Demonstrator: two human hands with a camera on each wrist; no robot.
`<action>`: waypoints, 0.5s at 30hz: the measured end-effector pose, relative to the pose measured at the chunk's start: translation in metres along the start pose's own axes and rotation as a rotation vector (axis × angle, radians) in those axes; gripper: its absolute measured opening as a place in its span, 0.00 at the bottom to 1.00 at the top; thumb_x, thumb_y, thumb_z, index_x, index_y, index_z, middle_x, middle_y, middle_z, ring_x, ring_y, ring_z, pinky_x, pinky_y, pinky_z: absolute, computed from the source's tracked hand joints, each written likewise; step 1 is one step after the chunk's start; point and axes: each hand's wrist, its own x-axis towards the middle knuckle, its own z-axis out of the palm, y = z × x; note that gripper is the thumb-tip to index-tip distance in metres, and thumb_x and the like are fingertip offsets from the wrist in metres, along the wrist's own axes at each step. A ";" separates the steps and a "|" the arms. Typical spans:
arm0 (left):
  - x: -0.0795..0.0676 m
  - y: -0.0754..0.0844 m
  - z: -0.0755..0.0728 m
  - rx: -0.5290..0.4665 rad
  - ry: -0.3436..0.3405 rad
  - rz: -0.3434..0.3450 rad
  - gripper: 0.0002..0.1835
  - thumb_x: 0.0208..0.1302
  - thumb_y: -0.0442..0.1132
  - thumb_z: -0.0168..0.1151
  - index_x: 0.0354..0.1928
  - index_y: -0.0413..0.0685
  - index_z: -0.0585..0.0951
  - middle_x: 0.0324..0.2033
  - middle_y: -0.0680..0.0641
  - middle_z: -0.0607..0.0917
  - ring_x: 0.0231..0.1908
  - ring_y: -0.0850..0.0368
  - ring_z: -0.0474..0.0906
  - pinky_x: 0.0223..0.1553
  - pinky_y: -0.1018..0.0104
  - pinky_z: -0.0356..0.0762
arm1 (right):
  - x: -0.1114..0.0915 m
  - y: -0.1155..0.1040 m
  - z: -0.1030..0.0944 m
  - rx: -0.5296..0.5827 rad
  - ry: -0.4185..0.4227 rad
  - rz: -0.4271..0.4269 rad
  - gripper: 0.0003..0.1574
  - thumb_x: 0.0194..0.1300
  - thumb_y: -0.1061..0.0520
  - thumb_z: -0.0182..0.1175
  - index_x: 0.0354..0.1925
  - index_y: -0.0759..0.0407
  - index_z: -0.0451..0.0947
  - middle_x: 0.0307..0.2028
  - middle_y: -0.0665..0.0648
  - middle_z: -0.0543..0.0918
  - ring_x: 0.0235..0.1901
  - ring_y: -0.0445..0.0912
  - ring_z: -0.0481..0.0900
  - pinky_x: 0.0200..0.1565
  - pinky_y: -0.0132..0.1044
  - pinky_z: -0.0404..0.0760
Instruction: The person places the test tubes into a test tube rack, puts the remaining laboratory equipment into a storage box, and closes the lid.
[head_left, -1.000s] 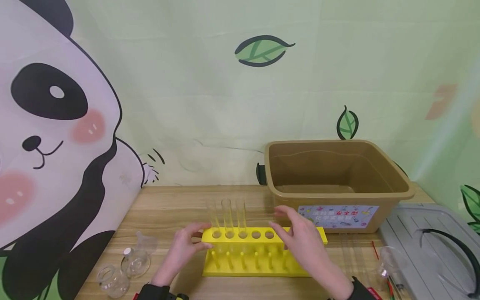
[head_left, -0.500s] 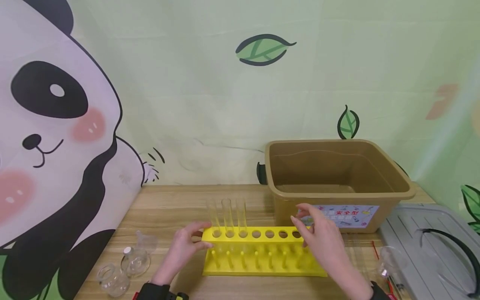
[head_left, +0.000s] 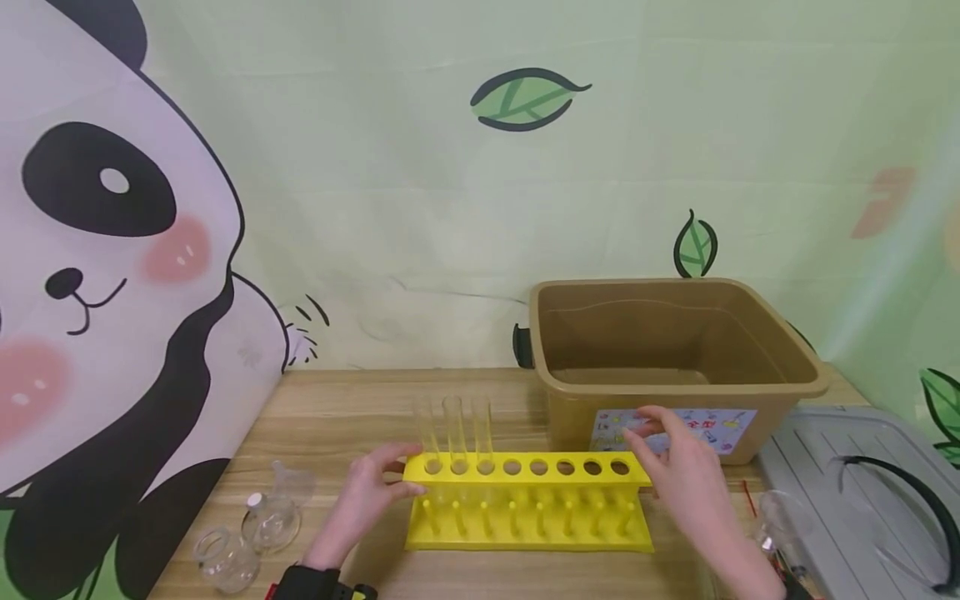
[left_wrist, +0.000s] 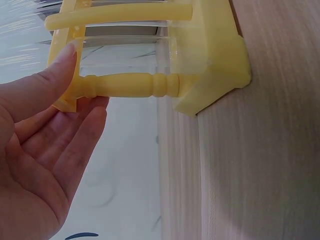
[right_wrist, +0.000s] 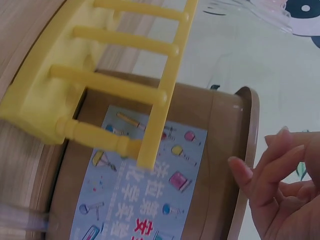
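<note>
A yellow test tube rack (head_left: 528,542) stands on the wooden table, with three clear test tubes (head_left: 453,425) upright in its leftmost holes. The holes to their right hold no tubes. My left hand (head_left: 363,487) grips the left end of the rack's top bar; in the left wrist view its thumb (left_wrist: 62,70) lies on one side of that bar and the fingers on the other. At the rack's right end hovers my right hand (head_left: 686,471), fingers loosely bent and nothing between them. The right wrist view shows this hand (right_wrist: 280,185) apart from the rack's end post (right_wrist: 100,136).
Behind the rack's right half stands a brown plastic bin (head_left: 675,392) with a printed label. A grey lid (head_left: 847,500) lies at right, near clear glassware (head_left: 780,521). Two round glass bottles (head_left: 225,562) and a clear funnel (head_left: 292,483) are at left.
My right hand has moved right along the rack to its right end, uncovering the holes and pegs there. My left hand and the rack have stayed in place.
</note>
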 end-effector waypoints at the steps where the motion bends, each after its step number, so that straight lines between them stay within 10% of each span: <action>1: 0.000 0.000 0.000 -0.001 -0.001 0.001 0.25 0.39 0.28 0.71 0.45 0.35 0.78 0.45 0.37 0.78 0.38 0.45 0.76 0.37 0.63 0.78 | 0.000 0.002 -0.002 -0.003 -0.010 0.018 0.22 0.62 0.57 0.57 0.52 0.67 0.68 0.39 0.61 0.78 0.10 0.41 0.68 0.10 0.33 0.65; 15: 0.000 0.001 -0.001 0.016 -0.001 0.014 0.24 0.39 0.28 0.71 0.45 0.36 0.78 0.45 0.37 0.78 0.38 0.44 0.76 0.37 0.58 0.78 | -0.005 0.029 -0.008 -0.100 -0.155 0.230 0.29 0.63 0.59 0.55 0.55 0.77 0.60 0.33 0.66 0.77 0.10 0.44 0.71 0.14 0.37 0.69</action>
